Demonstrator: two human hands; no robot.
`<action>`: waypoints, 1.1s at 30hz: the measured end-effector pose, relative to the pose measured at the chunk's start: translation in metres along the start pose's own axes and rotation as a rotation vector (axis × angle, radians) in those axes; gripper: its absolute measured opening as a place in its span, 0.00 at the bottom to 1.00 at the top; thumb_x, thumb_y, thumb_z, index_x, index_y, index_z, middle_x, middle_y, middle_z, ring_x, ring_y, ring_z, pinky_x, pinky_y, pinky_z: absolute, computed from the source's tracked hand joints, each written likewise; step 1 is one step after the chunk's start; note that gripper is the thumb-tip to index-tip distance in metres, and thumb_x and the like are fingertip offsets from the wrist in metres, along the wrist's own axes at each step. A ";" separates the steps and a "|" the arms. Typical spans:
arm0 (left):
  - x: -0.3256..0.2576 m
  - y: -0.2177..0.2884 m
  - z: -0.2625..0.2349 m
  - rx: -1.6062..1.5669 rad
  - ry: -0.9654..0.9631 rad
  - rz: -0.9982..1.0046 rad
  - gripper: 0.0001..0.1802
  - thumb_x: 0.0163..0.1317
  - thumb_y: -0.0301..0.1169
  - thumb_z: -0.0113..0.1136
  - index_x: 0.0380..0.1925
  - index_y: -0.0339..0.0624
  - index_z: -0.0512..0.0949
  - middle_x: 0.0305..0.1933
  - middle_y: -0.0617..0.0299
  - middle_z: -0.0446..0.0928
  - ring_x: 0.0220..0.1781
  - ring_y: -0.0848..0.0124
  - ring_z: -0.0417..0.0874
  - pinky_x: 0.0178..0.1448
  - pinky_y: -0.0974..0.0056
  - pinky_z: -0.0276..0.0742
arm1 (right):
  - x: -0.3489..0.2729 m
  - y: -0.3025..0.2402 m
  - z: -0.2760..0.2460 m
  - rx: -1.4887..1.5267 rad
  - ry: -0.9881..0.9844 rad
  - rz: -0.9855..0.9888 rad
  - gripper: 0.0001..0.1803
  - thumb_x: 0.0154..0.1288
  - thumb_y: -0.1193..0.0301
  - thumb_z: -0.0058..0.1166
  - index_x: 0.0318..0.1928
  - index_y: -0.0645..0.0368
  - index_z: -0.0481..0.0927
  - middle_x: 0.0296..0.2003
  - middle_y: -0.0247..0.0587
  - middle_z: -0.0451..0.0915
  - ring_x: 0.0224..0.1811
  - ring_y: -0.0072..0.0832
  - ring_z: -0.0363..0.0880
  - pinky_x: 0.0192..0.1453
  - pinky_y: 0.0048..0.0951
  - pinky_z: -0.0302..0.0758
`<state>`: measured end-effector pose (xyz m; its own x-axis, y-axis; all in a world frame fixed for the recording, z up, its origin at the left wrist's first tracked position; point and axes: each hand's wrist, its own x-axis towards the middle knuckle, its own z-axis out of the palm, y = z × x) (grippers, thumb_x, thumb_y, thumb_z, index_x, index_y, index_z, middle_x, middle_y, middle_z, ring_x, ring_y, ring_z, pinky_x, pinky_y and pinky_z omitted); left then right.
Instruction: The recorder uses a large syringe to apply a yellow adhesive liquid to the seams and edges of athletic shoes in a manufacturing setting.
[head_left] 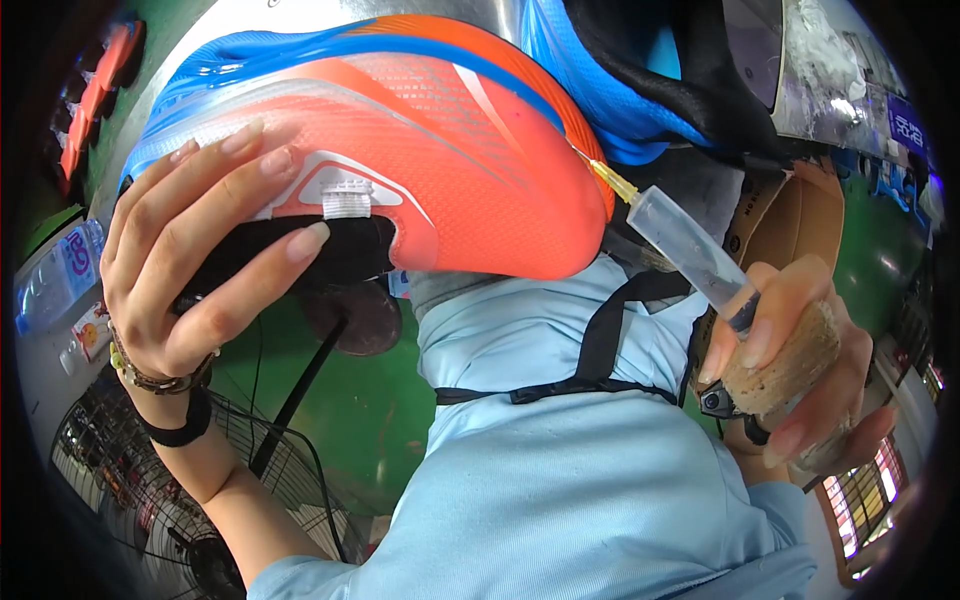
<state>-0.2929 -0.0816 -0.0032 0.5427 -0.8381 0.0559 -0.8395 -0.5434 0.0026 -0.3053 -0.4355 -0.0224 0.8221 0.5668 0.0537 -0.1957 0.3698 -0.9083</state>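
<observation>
- In the head view, holding a coral, orange and blue textured shoe (480,170) with the left hand (160,240): sideways, above the lap, orange-and-blue sole edge uppermost, rounded end to the right.
- Clasping firmly around the black-lined opening (350,245), with thumb laid across the black lining and other fingers slightly parted on the coral side, near a small white woven loop (347,197).
- With the right hand (848,362), pinching a clear plastic syringe (690,245) near its lower end; in the same grasp, a rough tan block (785,365).
- Aimed up and leftward, with yellow needle hub (615,182) just beside the shoe's rounded end; thin needle at the orange sole edge, too fine to tell whether touching or inserted.
- Near the right wrist, a small black device with a round lens (715,402).
- Just beyond, a blue shoe with black lining (620,90).
- Far left, a clear plastic bottle with blue label (65,275); lower left, a wire-cage fan (205,550).
- Right, a brown cardboard box (800,215); below, green floor (380,440).
</observation>
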 end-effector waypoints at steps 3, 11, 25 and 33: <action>0.004 -0.001 0.000 -0.004 -0.009 0.014 0.17 0.52 0.40 0.59 0.40 0.46 0.74 0.48 0.48 0.75 0.51 0.50 0.76 0.54 0.49 0.72 | -0.005 -0.002 0.002 -0.013 0.035 0.015 0.28 0.61 0.46 0.42 0.15 0.51 0.80 0.38 0.51 0.64 0.31 0.42 0.71 0.36 0.32 0.72; 0.008 0.001 0.003 0.001 0.047 0.006 0.22 0.46 0.40 0.63 0.43 0.45 0.74 0.49 0.47 0.75 0.52 0.49 0.76 0.55 0.49 0.71 | -0.016 -0.003 -0.003 -0.098 -0.080 -0.036 0.30 0.63 0.46 0.40 0.15 0.54 0.80 0.39 0.51 0.64 0.34 0.40 0.70 0.38 0.32 0.73; 0.008 0.002 0.003 0.019 0.095 0.016 0.19 0.47 0.37 0.60 0.42 0.47 0.76 0.45 0.51 0.77 0.48 0.54 0.78 0.49 0.56 0.76 | -0.038 0.004 0.008 -0.100 0.014 0.001 0.32 0.64 0.47 0.35 0.14 0.55 0.78 0.38 0.55 0.65 0.31 0.38 0.70 0.35 0.31 0.71; 0.009 -0.003 0.003 0.015 0.077 0.010 0.22 0.44 0.37 0.60 0.43 0.46 0.77 0.46 0.50 0.77 0.49 0.53 0.78 0.50 0.55 0.75 | -0.045 0.018 0.002 -0.020 0.022 -0.141 0.24 0.55 0.48 0.51 0.15 0.54 0.78 0.42 0.50 0.65 0.31 0.35 0.70 0.36 0.28 0.68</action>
<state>-0.2854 -0.0872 -0.0054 0.5303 -0.8373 0.1329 -0.8438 -0.5365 -0.0130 -0.3473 -0.4528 -0.0399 0.8521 0.4942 0.1724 -0.0669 0.4295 -0.9006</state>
